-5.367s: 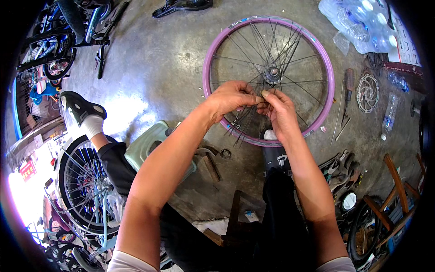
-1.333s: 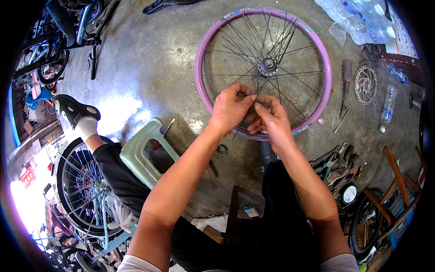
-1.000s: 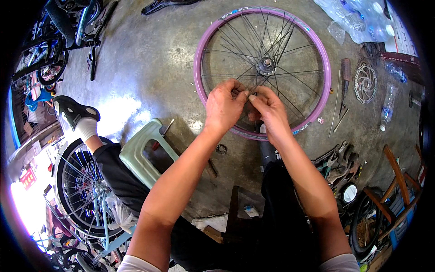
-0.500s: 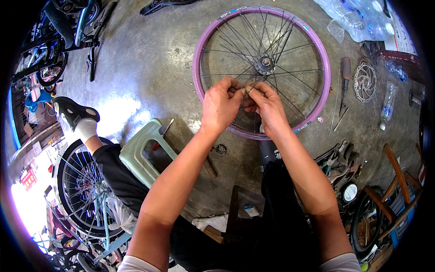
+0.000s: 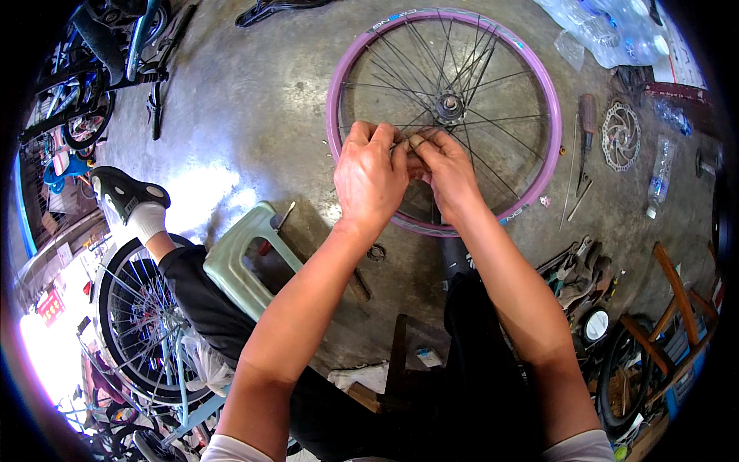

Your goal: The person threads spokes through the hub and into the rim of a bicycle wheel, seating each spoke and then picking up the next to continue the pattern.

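Note:
A purple bicycle rim laced with black spokes lies on the concrete floor in front of me, its hub facing up. My left hand and my right hand meet over the near left part of the wheel, fingertips together. Thumb and fingers are pinched on both hands. Whatever is between them is too small or too hidden to make out. No tyre is on the rim.
Right of the wheel lie a screwdriver, a brake disc and a plastic bottle. A pale green stool stands at left, near a bicycle wheel. Wooden legs rise at lower right.
Both hands have shifted slightly left. My left hand has turned so more of its back and knuckles show. The wheel has hardly moved.

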`<state>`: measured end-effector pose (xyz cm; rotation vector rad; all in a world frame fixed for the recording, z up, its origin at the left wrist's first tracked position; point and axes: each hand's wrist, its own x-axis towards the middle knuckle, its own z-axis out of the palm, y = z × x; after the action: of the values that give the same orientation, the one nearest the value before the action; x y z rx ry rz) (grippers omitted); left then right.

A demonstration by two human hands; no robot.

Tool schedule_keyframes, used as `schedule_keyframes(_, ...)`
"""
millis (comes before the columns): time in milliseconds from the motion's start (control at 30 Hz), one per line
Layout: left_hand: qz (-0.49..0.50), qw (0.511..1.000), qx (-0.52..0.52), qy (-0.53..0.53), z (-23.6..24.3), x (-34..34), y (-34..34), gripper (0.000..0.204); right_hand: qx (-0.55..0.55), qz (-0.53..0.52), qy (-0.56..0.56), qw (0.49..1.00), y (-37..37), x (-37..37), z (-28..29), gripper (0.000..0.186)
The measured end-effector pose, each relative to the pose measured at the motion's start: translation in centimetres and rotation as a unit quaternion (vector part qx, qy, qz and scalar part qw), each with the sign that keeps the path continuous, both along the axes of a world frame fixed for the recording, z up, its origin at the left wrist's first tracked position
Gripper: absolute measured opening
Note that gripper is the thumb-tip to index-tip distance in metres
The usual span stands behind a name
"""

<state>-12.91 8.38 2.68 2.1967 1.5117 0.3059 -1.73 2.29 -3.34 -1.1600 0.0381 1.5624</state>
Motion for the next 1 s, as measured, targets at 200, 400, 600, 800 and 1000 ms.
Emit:
schedule_keyframes(200,0.027,0.998,-0.047,-0.023,0.1,0.0,-0.4,0.013,-0.013,0.010,-0.004,1.000,0.3,0.4,0.0,0.022)
schedule_keyframes(400,0.033,0.993,-0.105,-0.043,0.0,0.2,-0.9,0.013,-0.012,0.019,-0.020,1.000,0.3,0.7,0.0,0.022)
schedule_keyframes(600,0.053,0.989,-0.126,-0.061,0.1,0.2,-1.6,0.015,0.001,0.024,0.022,0.999,0.7,0.5,0.1,0.021)
schedule_keyframes(800,0.085,0.976,-0.182,-0.084,-0.5,-0.2,-2.2,0.021,-0.009,0.108,-0.117,0.987,-2.2,0.4,0.7,0.026)
schedule_keyframes(1000,0.152,0.906,-0.361,-0.158,-1.4,0.2,-4.0,0.024,-0.032,0.052,-0.043,0.997,-7.1,1.9,3.2,0.029)
